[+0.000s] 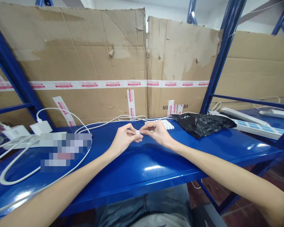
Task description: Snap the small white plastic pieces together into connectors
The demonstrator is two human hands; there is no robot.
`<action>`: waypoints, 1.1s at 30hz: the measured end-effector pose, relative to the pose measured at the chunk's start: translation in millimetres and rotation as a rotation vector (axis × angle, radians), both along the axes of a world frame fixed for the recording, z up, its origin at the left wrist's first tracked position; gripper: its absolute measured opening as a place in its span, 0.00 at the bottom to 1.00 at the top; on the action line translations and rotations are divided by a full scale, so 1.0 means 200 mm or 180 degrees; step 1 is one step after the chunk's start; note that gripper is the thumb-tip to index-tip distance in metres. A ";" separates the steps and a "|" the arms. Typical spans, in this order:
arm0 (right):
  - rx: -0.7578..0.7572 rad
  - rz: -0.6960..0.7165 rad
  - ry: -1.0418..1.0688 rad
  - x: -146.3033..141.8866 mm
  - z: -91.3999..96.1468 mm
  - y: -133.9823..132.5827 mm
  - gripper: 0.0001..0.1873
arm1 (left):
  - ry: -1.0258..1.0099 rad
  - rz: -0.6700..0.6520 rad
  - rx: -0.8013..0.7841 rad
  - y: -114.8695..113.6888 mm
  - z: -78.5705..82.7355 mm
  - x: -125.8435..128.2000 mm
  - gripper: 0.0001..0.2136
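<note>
Blue jeans [142,209] sit at the bottom edge of the frame, cut off there and partly in shadow beneath a glossy blue steel shelf [144,186]. Bare forearms reach in from the lower corners, the left forearm [61,186] and the right forearm [222,176], and both are cut off by the frame.

Near the middle of the shelf, the left hand [124,137] and right hand [157,132] nearly meet. Each is closed to a tight pinch on a small white piece [137,132], held between their fingertips just above the shelf. Fingers cover most of it, so its shape and kind are hard to make out.

Just behind the right hand lies a short white row of keys [167,125], partly hidden by that hand. Further right are a crumpled black plastic bag [201,126] and a white power strip with blue panels [257,129].

To the left, a pixelated patch [66,151] hides whatever lies there. A white cable [19,171] loops beside it, and a white charger [41,127] sits behind it.

Along the back, tall cardboard sheets [68,53] stand upright, crossed by white tape with red print [99,84]. A blue rack post [223,56] rises at upper right.
</note>
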State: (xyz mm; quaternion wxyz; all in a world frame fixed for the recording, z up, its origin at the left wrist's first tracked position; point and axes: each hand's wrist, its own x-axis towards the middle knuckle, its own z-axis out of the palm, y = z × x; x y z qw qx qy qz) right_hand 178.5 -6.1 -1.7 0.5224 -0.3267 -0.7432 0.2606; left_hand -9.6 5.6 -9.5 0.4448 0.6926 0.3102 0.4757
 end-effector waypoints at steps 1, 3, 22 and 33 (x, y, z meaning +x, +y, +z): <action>0.0003 -0.0016 -0.0041 0.00 0.00 0.00 0.03 | -0.0014 -0.0009 -0.0003 0.00 0.00 0.00 0.18; 0.0029 -0.0069 -0.0140 -0.01 0.01 -0.01 0.03 | -0.0034 -0.0034 -0.0018 0.00 0.00 0.00 0.18; 0.1102 0.0097 -0.1296 0.03 0.02 -0.03 0.01 | 0.0187 -0.0104 0.0070 0.01 -0.02 -0.01 0.19; 0.0569 0.0092 -0.0702 0.03 0.06 -0.03 0.04 | 0.0161 -0.0242 0.0038 0.00 0.00 0.00 0.21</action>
